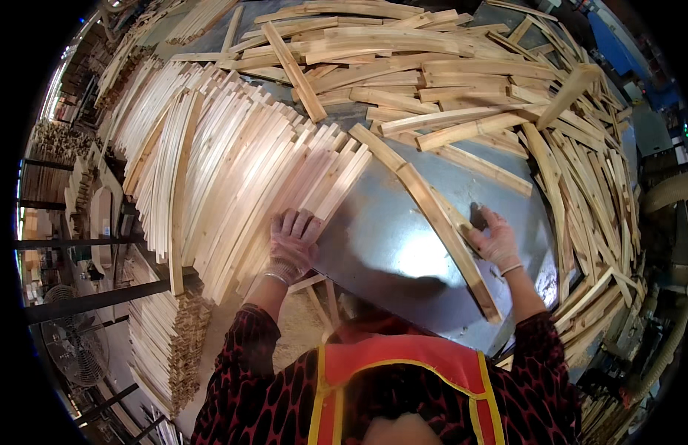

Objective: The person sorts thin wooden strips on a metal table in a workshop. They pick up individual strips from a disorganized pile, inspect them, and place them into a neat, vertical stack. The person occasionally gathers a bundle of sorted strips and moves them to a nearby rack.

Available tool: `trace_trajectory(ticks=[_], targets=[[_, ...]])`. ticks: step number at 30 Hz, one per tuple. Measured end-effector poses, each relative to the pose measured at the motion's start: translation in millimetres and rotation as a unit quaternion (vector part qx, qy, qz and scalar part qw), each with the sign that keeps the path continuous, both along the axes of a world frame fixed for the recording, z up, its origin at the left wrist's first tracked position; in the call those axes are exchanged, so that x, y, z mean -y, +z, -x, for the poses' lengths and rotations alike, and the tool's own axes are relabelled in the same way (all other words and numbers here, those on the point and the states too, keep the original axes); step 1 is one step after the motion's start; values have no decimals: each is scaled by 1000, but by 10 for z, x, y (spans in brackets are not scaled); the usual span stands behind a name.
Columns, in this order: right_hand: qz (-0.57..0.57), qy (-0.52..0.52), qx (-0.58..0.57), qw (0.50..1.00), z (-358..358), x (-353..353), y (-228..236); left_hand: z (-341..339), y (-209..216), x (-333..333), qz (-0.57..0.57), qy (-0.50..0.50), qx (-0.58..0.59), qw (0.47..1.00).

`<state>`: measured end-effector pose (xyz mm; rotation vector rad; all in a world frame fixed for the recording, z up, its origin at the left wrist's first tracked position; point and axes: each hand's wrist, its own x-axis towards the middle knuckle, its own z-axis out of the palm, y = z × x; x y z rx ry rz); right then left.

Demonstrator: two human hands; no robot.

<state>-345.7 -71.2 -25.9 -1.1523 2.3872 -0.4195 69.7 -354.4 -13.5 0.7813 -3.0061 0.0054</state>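
Note:
My left hand [292, 243], in a pale thin glove, lies against the near side of a tight row of light wooden strips [240, 156], its fingers resting over the outermost strips. At the right, my right hand [495, 239], also gloved, is above the grey metal tabletop [374, 230] with thumb and fingers apart. Just left of that hand lies a long wooden strip [440, 215], slanting toward me across the tabletop. Another strip partly shows beneath it, near my right fingertips; whether they touch it I cannot tell.
A large loose heap of wooden strips [403, 67] covers the table's far side and runs down the right [593, 193]. More strips are stacked below at the left [155, 341], near dark metal bars [99, 297] and a fan [73, 337]. Blue machinery [618, 48] stands at the far right.

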Motion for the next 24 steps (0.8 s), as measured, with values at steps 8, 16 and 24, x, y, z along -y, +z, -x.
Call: trace_trajectory(ticks=[8,16,24], targets=[[-36,-3,-134,990,-913,-40,-95,-108,-77,-65,-10,34,78,996],[27,-142,236,961,-1522,201,272,-169,-69,-756,-165,6,8,986],[255,-225,430,836,-2453,660,-191,1085,-552,-657,-698,226,-314,602]])
